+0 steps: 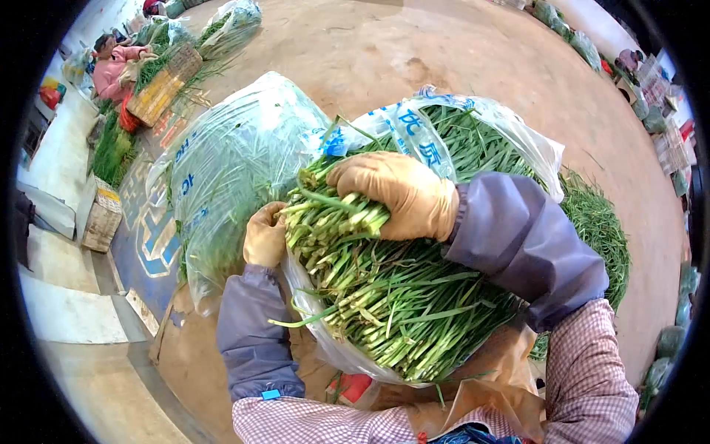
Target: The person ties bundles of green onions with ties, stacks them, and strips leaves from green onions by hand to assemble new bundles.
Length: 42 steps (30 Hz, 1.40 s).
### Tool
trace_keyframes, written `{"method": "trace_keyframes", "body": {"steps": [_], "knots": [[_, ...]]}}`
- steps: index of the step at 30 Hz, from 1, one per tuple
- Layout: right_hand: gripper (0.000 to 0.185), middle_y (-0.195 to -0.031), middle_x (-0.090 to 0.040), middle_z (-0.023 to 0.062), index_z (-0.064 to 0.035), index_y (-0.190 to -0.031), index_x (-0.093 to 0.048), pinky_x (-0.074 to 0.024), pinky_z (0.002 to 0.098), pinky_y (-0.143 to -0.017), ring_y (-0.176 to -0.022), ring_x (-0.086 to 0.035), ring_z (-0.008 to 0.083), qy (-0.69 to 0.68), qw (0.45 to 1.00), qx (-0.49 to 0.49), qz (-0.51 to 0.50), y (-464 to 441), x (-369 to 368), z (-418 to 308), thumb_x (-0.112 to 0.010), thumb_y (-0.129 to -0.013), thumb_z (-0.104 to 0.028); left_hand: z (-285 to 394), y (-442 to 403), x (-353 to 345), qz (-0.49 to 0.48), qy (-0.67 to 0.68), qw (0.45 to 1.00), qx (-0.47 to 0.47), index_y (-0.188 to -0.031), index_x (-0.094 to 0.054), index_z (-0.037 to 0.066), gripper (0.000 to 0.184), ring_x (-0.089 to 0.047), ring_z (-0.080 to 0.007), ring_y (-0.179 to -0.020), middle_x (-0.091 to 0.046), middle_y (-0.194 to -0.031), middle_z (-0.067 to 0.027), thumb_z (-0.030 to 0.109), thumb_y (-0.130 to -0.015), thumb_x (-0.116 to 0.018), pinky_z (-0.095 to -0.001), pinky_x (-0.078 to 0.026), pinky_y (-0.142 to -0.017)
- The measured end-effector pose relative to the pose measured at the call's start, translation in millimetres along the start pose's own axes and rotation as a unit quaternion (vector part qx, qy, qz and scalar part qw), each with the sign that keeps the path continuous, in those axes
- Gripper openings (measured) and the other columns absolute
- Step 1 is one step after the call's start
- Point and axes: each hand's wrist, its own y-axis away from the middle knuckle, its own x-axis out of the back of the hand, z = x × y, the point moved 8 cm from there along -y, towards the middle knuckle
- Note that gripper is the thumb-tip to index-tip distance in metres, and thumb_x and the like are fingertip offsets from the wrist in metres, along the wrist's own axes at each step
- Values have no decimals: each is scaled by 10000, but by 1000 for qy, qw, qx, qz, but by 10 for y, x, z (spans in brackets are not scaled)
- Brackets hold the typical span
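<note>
Both my hands wear tan gloves. My right hand [397,194] is wrapped over a bunch of green stalks [336,214] at the top of an open plastic bag. At the bunch's left side, my left hand [265,235] has its fingers curled against the bag's edge; what it grips is hidden. Below lies a thick pile of long green leafy stalks [399,318], pale cut ends toward the lower left, inside the clear bag [529,140] with blue print. A fuller plastic bag of greens [237,159] stands touching on the left.
Loose greens [597,229] lie to the right of the bag. At the upper left a person in pink [115,70] sits by a yellow crate [164,85] and more greens. Another crate [102,214] stands at the left. Bags and bundles line the right wall.
</note>
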Motion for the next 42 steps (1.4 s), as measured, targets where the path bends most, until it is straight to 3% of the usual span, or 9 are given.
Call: {"method": "trace_keyframes", "body": {"steps": [6, 8, 14, 20, 25, 29, 36, 37, 42], "knots": [[435, -1012, -680, 66, -54, -1112, -627, -538, 318, -834, -937, -653, 178, -186, 962, -196, -41, 57, 257, 188, -809, -716, -68, 702, 156, 105, -12, -34, 995, -98, -1282, -551, -11, 393, -604, -229, -1094, -633, -1166, -154, 123, -921, -631, -319, -485, -951], [423, -1029, -687, 50, -63, -1102, -623, -540, 313, -874, -963, -650, 158, -268, 940, -213, 1, 63, 406, 237, -809, -722, -32, 1084, 252, 251, 29, 56, 989, -134, -1315, -517, -14, 504, -595, -266, -1105, -611, -1198, -154, 206, -892, -679, -349, -472, -969], [411, -1022, -681, 27, -63, -1064, -611, -532, 294, -863, -944, -630, 123, -339, 907, -243, 64, 94, 649, 395, -812, -715, 20, 2086, 728, -42, -13, -154, 938, -311, -1352, -495, 11, 755, -595, -262, -1043, -613, -1155, -166, 421, -778, -764, -401, -471, -922], [406, -1029, -680, 23, -57, -1086, -615, -519, 293, -890, -978, -623, 118, -273, 933, -202, 115, 104, 659, 291, -796, -732, 26, 2355, 559, -418, -203, -201, 942, -177, -1365, -482, -1, 755, -607, -208, -870, -640, -1012, -171, 413, -793, -748, -343, -484, -771], [351, -1062, -672, 35, -83, -1087, -621, -522, 312, -902, -1004, -622, 138, -195, 962, -153, 116, 68, 754, 39, -763, -776, -1, 2502, 577, -455, -193, -149, 935, -257, -1340, -491, -35, 646, -628, -215, -966, -639, -1090, -174, 304, -828, -690, -335, -489, -868], [491, -1078, -623, 180, -31, -1138, -606, -496, 405, -889, -1027, -603, 369, -72, 993, 26, 88, -107, 551, -205, -760, -686, -146, 2346, 566, -492, -157, -161, 939, -260, -1237, -539, -59, 524, -631, -222, -932, -637, -1047, -170, 272, -843, -636, -344, -495, -841], [890, -1222, -578, 159, -86, -1413, -382, -444, 436, -976, -1122, -581, 349, -71, 997, -11, -5, -164, 279, -174, -839, -667, -250, 2293, 670, -446, -58, -142, 920, -360, -1054, -571, -46, 471, -624, -215, -825, -608, -907, -131, 395, -903, -638, -330, -498, -761], [1023, -1221, -578, 162, -95, -1499, -258, -417, 447, -997, -1123, -577, 361, 62, 997, -7, -45, -205, 204, -232, -829, -668, -269, 2309, 644, -504, -90, -102, 930, -342, -1044, -570, -34, 479, -620, -193, -825, -604, -902, -110, 418, -908, -649, -312, -498, -759], [886, -1078, -637, 180, -74, -1416, -383, -476, 403, -922, -1021, -621, 368, -42, 998, 35, 17, -157, 316, -196, -794, -656, -267, 2162, 606, -514, -84, 34, 959, -268, -1158, -518, -12, 560, -607, -181, -893, -588, -1010, -76, 385, -839, -751, -301, -496, -804]]}}
